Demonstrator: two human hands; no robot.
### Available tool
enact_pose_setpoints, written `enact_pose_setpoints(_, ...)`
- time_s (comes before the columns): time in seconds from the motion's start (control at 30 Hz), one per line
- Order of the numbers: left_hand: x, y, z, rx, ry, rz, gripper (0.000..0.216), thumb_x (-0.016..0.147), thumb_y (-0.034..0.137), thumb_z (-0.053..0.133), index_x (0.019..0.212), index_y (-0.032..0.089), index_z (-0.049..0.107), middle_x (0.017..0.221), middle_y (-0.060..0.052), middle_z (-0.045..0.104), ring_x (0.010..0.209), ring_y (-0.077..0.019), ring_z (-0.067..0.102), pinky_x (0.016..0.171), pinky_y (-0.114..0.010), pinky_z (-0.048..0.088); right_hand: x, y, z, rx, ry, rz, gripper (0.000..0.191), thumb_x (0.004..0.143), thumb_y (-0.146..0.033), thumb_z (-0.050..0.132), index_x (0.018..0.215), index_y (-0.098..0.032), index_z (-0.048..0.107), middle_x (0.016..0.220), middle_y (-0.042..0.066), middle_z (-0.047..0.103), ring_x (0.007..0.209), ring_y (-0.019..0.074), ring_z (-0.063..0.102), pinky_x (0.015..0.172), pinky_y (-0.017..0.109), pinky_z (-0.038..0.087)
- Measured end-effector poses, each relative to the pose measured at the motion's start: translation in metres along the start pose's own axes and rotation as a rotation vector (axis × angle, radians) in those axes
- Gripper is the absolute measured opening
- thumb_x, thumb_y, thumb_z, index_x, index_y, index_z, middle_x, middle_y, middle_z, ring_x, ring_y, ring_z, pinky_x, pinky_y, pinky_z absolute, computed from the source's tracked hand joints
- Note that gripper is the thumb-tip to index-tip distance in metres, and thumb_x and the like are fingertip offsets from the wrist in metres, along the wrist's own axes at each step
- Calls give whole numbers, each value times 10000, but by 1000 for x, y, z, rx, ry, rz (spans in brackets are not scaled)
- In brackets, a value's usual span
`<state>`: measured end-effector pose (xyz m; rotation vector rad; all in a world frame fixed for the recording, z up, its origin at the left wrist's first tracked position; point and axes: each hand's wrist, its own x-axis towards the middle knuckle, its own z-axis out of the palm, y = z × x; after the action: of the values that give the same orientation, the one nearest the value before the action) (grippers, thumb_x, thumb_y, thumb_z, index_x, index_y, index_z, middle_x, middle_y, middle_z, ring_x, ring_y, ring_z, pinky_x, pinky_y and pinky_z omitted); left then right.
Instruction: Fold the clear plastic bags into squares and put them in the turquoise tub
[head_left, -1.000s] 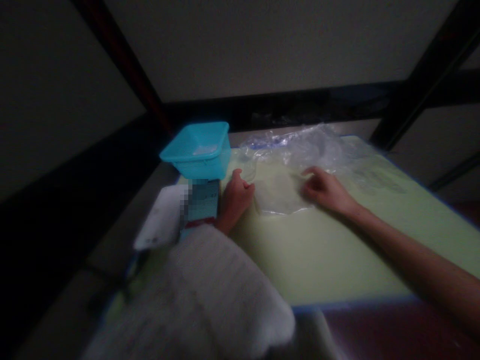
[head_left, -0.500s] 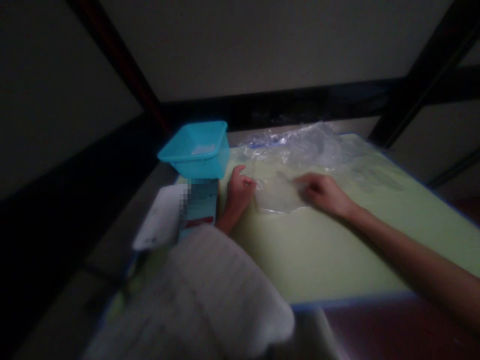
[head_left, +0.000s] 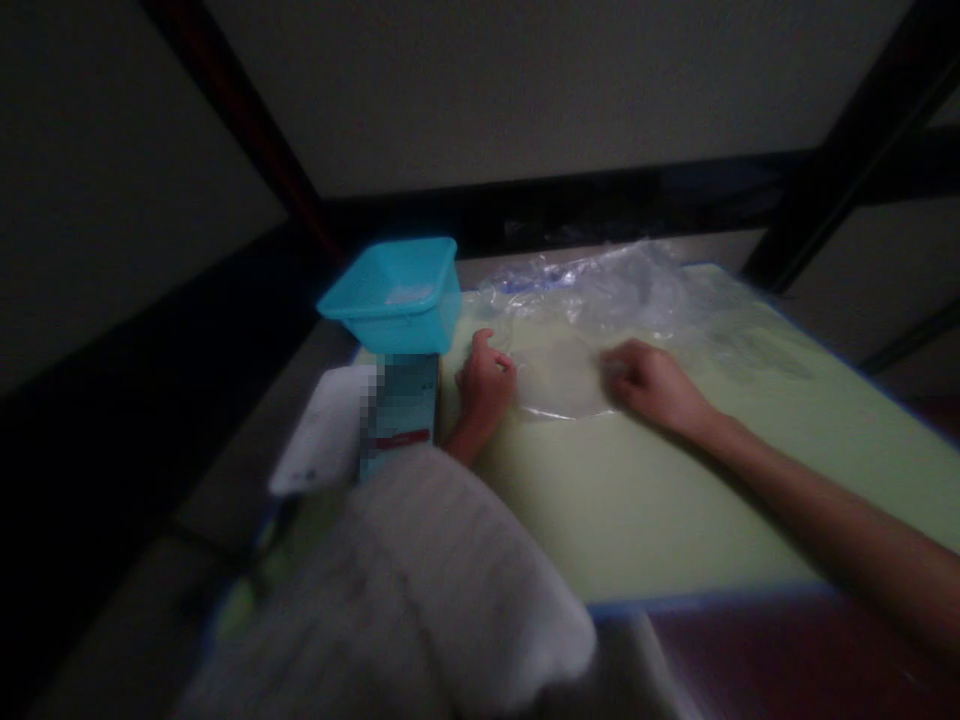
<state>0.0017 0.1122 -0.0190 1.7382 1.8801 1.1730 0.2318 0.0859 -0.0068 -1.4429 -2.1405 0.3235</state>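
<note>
Presently, both hands work a small clear plastic bag [head_left: 559, 382] lying flat on the green mat [head_left: 637, 500], toward its far edge. The left hand [head_left: 486, 385] sits at the bag's left edge and the right hand [head_left: 652, 385] at its right edge. Both are curled nearly closed, but the dim view does not show whether they pinch the film or only press on it. The step appears to be spreading the bag. Thin film calls for a light, even grip. A turquoise tub [head_left: 394, 295] stands near the far left corner.

Dim light. A pale green table [head_left: 675, 520] with a blue edge stands against a plain pale wall [head_left: 525, 90]. A black rail [head_left: 600, 205] runs behind its far edge, between two slanting dark posts [head_left: 240, 120].
</note>
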Motion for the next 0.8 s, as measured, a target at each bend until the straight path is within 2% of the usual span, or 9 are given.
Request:
enact_pose_setpoints(0.17, -1, 3, -1, 8, -19, 81, 497, 639, 13, 511, 1114, 157, 516, 956, -53, 618, 904, -197, 580, 830, -309, 432, 0, 1, -1, -85, -16, -25, 311, 749, -138, 508, 1013, -127, 670, 1027, 130, 610, 871, 242, 604, 795, 337, 472)
enact_pose_setpoints(0.3, -1, 5, -8, -17, -61, 118, 335, 663, 41, 503, 959, 174, 582, 916, -36, 642, 865, -173, 587, 792, -273, 446, -1, 1, -3, -60, 35, -46, 356, 751, -151, 510, 1079, -130, 645, 1033, 119, 578, 857, 233, 594, 798, 341, 473)
enact_pose_setpoints(0.47, -5, -2, -28, -32, -84, 19, 271, 720, 117, 512, 981, 177, 557, 718, -2, 625, 656, -164, 597, 600, -255, 434, -1, 6, -4, -55, 77, -59, 324, 745, -155, 510, 1041, -145, 640, 1023, 109, 572, 865, 234, 588, 786, 343, 474)
enact_pose_setpoints(0.63, -17, 3, -41, -147, -259, -71, 347, 725, 206, 640, 1040, 195, 494, 677, 37, 627, 576, -138, 626, 526, -220, 420, -1, 6, -8, -40, 104, -2, 254, 737, -163, 524, 964, -153, 638, 928, 93, 600, 768, 215, 584, 675, 325, 463)
enact_pose_setpoints(0.7, -21, 9, -43, -232, -337, -140, 409, 706, 179, 672, 1060, 195, 469, 695, 44, 616, 558, -123, 625, 511, -206, 419, -1, 6, -13, 45, 79, 71, 192, 746, -189, 544, 918, -164, 625, 842, 71, 616, 683, 192, 576, 620, 313, 454)
enact_pose_setpoints(0.8, -26, 17, -45, -301, -418, -202, 507, 644, 95, 709, 1075, 184, 457, 680, 63, 594, 511, -94, 592, 499, -189, 421, -1, 9, -26, 262, -45, 195, 171, 736, -256, 606, 886, -175, 592, 771, 42, 621, 567, 155, 554, 531, 289, 442)
